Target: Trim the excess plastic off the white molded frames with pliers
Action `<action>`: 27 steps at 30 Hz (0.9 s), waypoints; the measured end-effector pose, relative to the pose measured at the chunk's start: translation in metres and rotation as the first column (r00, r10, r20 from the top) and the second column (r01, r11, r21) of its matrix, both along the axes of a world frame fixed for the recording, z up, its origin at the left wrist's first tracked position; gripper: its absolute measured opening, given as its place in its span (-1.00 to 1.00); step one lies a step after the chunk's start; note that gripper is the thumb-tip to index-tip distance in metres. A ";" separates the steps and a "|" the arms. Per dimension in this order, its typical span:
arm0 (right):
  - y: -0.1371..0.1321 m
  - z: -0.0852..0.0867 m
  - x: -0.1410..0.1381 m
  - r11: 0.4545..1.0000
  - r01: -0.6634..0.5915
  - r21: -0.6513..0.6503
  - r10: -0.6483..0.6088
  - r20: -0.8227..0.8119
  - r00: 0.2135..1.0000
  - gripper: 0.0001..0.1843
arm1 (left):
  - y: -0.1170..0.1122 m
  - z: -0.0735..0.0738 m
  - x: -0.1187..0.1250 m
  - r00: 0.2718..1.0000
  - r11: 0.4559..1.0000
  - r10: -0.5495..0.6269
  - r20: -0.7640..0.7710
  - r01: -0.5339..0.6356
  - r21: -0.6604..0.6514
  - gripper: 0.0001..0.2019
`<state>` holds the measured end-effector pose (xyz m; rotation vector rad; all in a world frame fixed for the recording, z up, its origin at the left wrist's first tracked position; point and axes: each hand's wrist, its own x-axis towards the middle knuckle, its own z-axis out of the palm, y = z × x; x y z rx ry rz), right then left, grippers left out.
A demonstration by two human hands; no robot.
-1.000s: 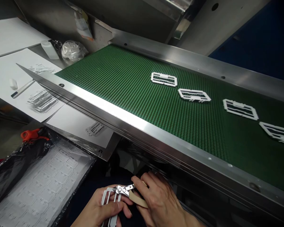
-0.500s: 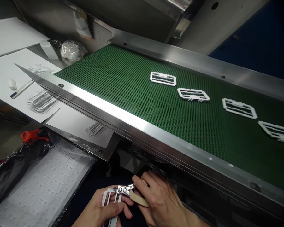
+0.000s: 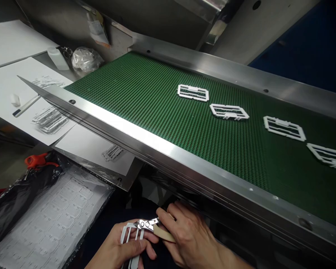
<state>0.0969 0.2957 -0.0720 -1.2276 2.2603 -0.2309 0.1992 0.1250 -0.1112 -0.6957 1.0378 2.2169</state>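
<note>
Left hand (image 3: 120, 248) sits low in the frame, below the conveyor edge, fingers (image 3: 138, 244) curled shut around a white plastic frame (image 3: 128, 233). Thumb on top, other fingers underneath, frame pinched near its lower bars. Right hand (image 3: 190, 239) is closed on a pair of nippers (image 3: 149, 225) with tan handles, metal tip resting on the frame's top edge. Tip looks nearly closed, can't tell if it's biting plastic or just touching.

Frame: thin moulded lattice, open slots, looks very light. Probably stiff enough to keep shape but the bars are slim, likely to flex or snap if squeezed across the middle. Smooth plastic, could slip under a loose pinch. Best hold, I'd judge, is on the outer rim or a corner, close to where the nippers work, so the part doesn't twist. That's about where the left hand has it.

Four more frames (image 3: 193, 92) lie flat on the green belt (image 3: 145, 93), spaced apart in a row, well away from both hands. Steel rail (image 3: 145, 144) runs between belt and hands. On the counter (image 3: 5, 86) at left: paper sheets, small stacks of frames (image 3: 49, 119). A black bag-lined tray (image 3: 49, 220) of laid-out parts sits just left of the left hand, orange tool (image 3: 36, 160) at its far edge.
</note>
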 end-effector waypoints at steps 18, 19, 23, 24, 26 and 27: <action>0.006 -0.009 0.004 0.967 0.251 0.049 -0.255 0.236 0.938 -0.61 | 0.003 0.004 0.001 0.986 0.984 0.143 0.085 -0.151 0.094 -0.67; 0.006 -0.007 0.003 0.965 0.259 0.040 -0.261 0.240 0.935 -0.57 | 0.003 0.003 0.001 0.988 0.985 0.137 0.076 -0.144 0.091 -0.68; -0.005 0.006 -0.001 0.928 0.371 0.031 -0.355 0.379 0.855 -0.82 | 0.004 -0.005 0.003 0.988 0.987 0.157 0.001 -0.157 -0.044 -0.66; -0.009 0.009 -0.001 0.909 0.414 0.049 -0.392 0.438 0.809 -0.89 | 0.005 -0.007 0.004 0.988 0.976 0.150 -0.045 -0.156 -0.156 -0.67; -0.019 0.013 0.000 0.862 0.500 0.086 -0.455 0.565 0.688 -0.90 | 0.007 -0.008 0.006 0.980 0.877 0.123 -0.157 -0.181 -0.445 -0.67; -0.024 0.013 0.002 0.837 0.540 0.090 -0.469 0.627 0.622 -0.91 | 0.008 -0.008 0.006 0.973 0.797 0.101 -0.205 -0.203 -0.568 -0.66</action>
